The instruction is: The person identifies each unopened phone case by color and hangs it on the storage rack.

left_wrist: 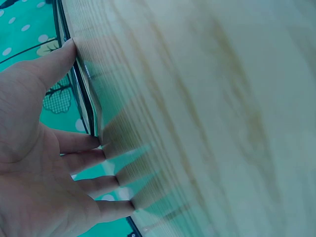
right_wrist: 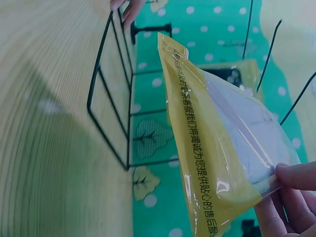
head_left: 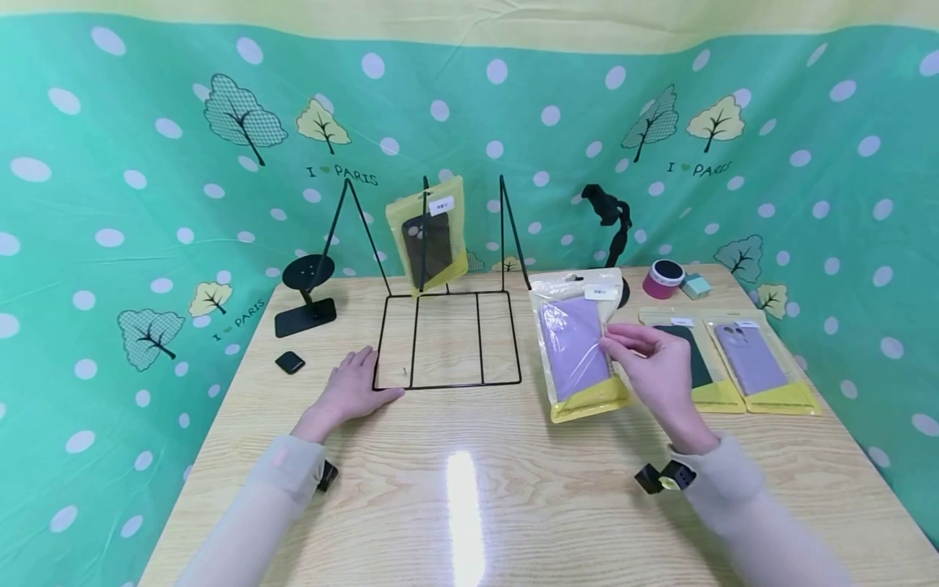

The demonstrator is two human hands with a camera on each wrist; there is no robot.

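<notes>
My right hand [head_left: 656, 371] pinches the right edge of a clear and yellow plastic pouch [head_left: 579, 342] between thumb and fingers. Inside the pouch lies a purple phone case [head_left: 572, 326]. It is held tilted, just right of a black wire rack [head_left: 447, 385]. In the right wrist view, printed characters run along the yellow strip [right_wrist: 192, 163] of the pouch. My left hand [head_left: 354, 387] rests on the table at the rack's front left corner, fingers spread and thumb at the front wire. Another pouch [head_left: 462, 216] with a dark phone case hangs on the rack's middle prong.
Two more pouches, one with a dark green case [head_left: 685, 350] and one with a lilac case [head_left: 750, 359], lie at the right. Behind stand a black bent stand [head_left: 619, 232] and a pink round jar [head_left: 663, 281]. A black stand [head_left: 308, 297] and small black square [head_left: 290, 363] are at left.
</notes>
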